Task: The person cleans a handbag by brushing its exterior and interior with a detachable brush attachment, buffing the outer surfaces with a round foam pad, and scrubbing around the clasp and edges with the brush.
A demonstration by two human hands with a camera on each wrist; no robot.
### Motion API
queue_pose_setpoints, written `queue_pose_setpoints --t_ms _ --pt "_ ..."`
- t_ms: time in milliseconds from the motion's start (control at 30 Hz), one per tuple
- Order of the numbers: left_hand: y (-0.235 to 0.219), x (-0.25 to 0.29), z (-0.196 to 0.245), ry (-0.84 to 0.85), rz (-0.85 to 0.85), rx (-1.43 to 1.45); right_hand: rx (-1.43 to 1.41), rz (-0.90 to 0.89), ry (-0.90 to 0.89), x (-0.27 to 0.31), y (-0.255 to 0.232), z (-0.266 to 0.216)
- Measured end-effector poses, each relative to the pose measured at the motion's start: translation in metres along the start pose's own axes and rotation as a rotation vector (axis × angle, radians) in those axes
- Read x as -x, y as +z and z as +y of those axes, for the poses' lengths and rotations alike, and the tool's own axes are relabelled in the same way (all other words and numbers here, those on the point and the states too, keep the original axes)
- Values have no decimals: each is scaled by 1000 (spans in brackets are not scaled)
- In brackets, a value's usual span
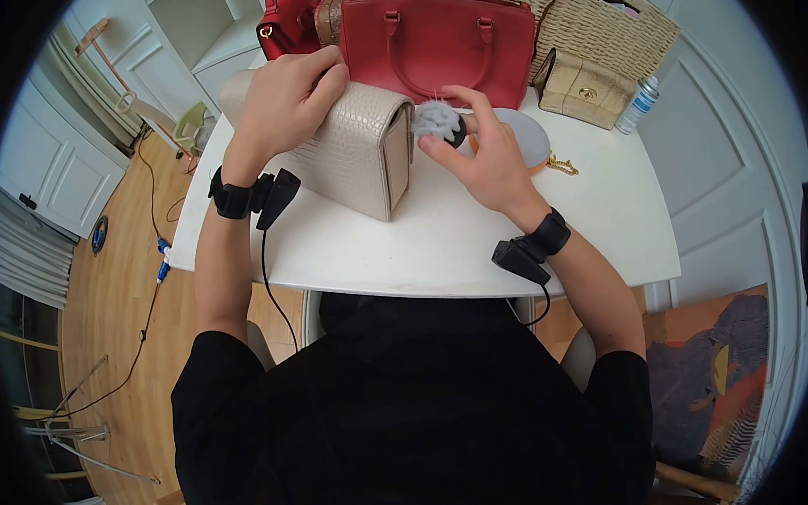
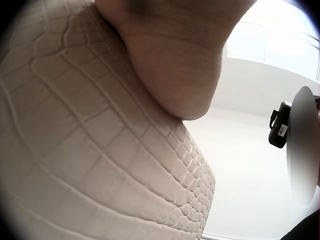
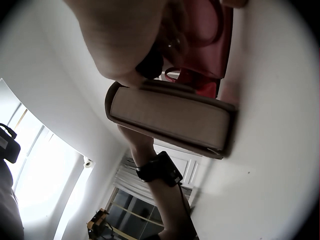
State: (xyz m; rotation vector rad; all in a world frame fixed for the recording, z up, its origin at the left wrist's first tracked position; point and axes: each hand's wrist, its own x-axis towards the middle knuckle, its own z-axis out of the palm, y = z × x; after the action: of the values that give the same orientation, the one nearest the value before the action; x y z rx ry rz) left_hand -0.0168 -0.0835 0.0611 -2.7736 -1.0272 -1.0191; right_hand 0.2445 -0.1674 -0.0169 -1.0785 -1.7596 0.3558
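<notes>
A cream crocodile-embossed handbag (image 1: 352, 156) stands upright on the white table, one narrow end facing right. Over its top lies my left hand (image 1: 287, 101), gripping it with the fingers bent over the far side, where they are partly hidden. The embossed panel of the handbag (image 2: 100, 135) fills much of the left wrist view, below the heel of that hand. Between thumb and fingers my right hand (image 1: 494, 165) pinches a round brush (image 1: 437, 120) with fluffy grey bristles and a black base. The bristles are right at the bag's upper right end.
Behind stand a large red handbag (image 1: 437, 46), a woven straw bag (image 1: 592, 28) and a small gold bag (image 1: 581, 90). A spray can (image 1: 637, 106) is at the right edge. Near my right hand lie a round grey item (image 1: 526, 134) with an orange rim and a gold chain (image 1: 561, 166).
</notes>
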Motion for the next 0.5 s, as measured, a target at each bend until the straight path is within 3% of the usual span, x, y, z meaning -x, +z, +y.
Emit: queue_pose_setpoints --t_ms 67,133,267,333,433,500 --pt "0 0 -2 11 0 -2 44 -21 1 -2 1 3" --pt "-1 0 -1 19 -6 7 -196 -63 63 -2 7 13" --pt "-4 0 -4 24 -37 30 -312 -112 164 -3 5 16" --pt "-6 0 -6 27 -58 68 -449 -247 390 -4 -4 3" --pt "-7 0 -12 32 -89 112 -607 -96 264 0 1 -6" --pt "-5 -1 -12 40 -96 126 -593 -95 205 4 2 -1"
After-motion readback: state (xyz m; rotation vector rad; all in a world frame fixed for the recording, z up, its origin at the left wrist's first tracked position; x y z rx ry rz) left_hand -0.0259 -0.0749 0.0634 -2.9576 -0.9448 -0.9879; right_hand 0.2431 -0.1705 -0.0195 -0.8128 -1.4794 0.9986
